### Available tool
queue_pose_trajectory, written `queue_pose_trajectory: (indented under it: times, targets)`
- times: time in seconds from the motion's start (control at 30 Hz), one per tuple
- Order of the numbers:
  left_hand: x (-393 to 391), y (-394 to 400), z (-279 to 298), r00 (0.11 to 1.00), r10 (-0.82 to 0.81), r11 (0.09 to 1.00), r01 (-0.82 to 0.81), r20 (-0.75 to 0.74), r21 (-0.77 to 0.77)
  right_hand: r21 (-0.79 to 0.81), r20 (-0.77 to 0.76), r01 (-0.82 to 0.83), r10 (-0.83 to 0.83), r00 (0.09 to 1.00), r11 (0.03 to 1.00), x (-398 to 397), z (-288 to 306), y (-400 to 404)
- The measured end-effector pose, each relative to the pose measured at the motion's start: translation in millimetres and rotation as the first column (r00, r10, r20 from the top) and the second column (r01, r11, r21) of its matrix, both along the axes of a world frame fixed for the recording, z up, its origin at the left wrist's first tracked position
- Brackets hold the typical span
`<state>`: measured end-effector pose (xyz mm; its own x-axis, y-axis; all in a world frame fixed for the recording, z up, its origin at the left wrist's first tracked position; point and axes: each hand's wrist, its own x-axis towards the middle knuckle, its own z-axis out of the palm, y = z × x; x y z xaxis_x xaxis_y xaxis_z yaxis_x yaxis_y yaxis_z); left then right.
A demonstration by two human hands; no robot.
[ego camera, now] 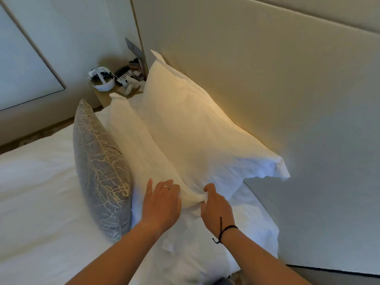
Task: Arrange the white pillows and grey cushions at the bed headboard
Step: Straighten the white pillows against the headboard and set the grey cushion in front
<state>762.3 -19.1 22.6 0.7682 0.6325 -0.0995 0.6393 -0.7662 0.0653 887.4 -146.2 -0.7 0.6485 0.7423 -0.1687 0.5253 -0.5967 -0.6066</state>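
Note:
Two white pillows stand against the beige headboard (267, 68). The back pillow (197, 124) leans on the headboard; the front pillow (141, 145) leans on it. A grey cushion (98, 165) with a pale branch pattern stands upright in front of the front pillow. My left hand (162, 204) lies flat on the near end of the front pillow, fingers spread. My right hand (216, 204) pinches a fold of pillow fabric between thumb and fingers. Another white pillow (205, 249) lies flat beneath my forearms.
The white bed sheet (37, 202) spreads out to the left. A bedside table (115, 93) at the far left corner of the headboard holds a white headset, a phone and small items. A wall panel (24, 64) lies beyond.

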Motion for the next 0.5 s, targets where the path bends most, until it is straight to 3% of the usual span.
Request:
queue_pose_trajectory:
  times: [0.07,0.17,0.27,0.33,0.4,0.5]
  targets:
    - [21.3,7.3,-7.5,1.000,0.014,0.997,-0.014,-0.004,-0.078,0.127,-0.299,0.108,-0.066,0.952,0.986,25.0,-4.6,-8.8]
    - [49.6,14.4,-14.1,0.998,0.058,0.978,-0.050,0.033,-0.204,0.092,-0.737,0.334,-0.161,0.656,0.938,56.3,-12.2,-23.1]
    - [68.2,13.0,-18.1,0.988,0.154,0.955,-0.154,-0.018,-0.253,-0.072,-0.896,0.437,-0.251,0.367,0.897,71.6,-18.6,-29.3]
    - [73.8,10.8,-19.6,0.976,0.209,0.941,-0.216,-0.055,-0.261,-0.180,-0.907,0.426,-0.317,0.276,0.887,75.3,-19.2,-29.1]
    - [75.7,10.9,-20.2,0.969,0.238,0.933,-0.247,-0.067,-0.262,-0.200,-0.866,0.349,-0.332,0.375,0.916,79.7,-17.4,-29.1]
    - [81.3,18.2,-16.9,0.963,0.261,0.930,-0.270,-0.068,-0.249,-0.100,-0.729,0.190,-0.202,0.654,0.977,94.1,-4.1,-27.2]
